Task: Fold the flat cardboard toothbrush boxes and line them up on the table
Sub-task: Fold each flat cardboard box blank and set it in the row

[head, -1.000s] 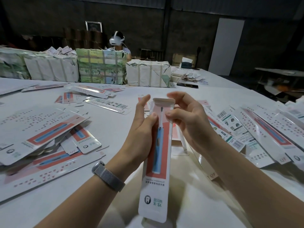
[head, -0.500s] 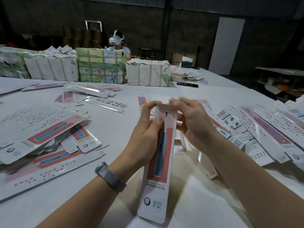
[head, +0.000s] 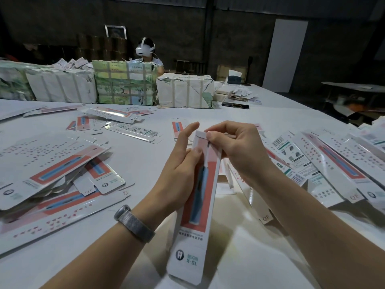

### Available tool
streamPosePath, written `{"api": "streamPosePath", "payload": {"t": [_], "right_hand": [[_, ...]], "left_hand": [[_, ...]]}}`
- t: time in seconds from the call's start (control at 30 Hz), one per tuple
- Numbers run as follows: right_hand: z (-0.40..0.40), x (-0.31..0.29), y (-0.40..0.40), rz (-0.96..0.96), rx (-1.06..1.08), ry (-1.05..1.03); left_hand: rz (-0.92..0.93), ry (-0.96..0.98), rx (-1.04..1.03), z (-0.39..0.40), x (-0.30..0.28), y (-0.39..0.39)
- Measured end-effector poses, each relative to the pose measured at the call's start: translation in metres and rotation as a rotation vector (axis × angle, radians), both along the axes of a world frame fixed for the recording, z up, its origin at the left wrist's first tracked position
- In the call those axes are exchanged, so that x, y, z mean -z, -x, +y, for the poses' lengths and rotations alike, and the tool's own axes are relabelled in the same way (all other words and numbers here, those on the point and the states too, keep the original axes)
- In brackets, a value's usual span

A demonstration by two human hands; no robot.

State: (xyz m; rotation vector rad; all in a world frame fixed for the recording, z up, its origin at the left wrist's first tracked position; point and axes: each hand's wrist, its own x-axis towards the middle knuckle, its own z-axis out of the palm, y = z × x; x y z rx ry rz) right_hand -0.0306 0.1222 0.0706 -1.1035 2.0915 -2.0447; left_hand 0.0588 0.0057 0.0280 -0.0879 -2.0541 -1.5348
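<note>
I hold a long white toothbrush box [head: 194, 215] with a red panel and a blue brush picture upright above the table [head: 145, 157]. My left hand [head: 179, 174] grips its left side near the top, thumb on the front face. My right hand [head: 235, 151] pinches the top end flap, fingers curled over the box's upper right edge. A heap of flat box blanks [head: 52, 174] lies at the left. Folded boxes [head: 333, 167] lie side by side at the right.
Wrapped paper bundles [head: 125, 86] stand in a row along the far side. A person with a white headset [head: 145, 50] sits behind them. Loose blanks [head: 133, 132] are scattered mid-table. A dark phone [head: 235, 105] lies at the far right.
The top flap has been pressed down: my right hand moved over the box's top end and its fingers now curl on it. The box has tilted slightly away.
</note>
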Motion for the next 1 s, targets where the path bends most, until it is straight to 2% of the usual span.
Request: {"api": "streamPosePath", "payload": {"t": [0.3, 0.63, 1.0], "right_hand": [[0.003, -0.006, -0.003, -0.107, -0.041, 0.059], [0.007, -0.012, -0.002, -0.152, -0.071, -0.021], [0.016, -0.017, 0.003, -0.265, -0.242, -0.035]], "left_hand": [[0.001, 0.004, 0.039, 0.001, -0.005, -0.004], [-0.012, 0.045, 0.063, -0.001, -0.004, -0.004], [-0.015, -0.097, 0.118, -0.002, -0.010, -0.008]]}}
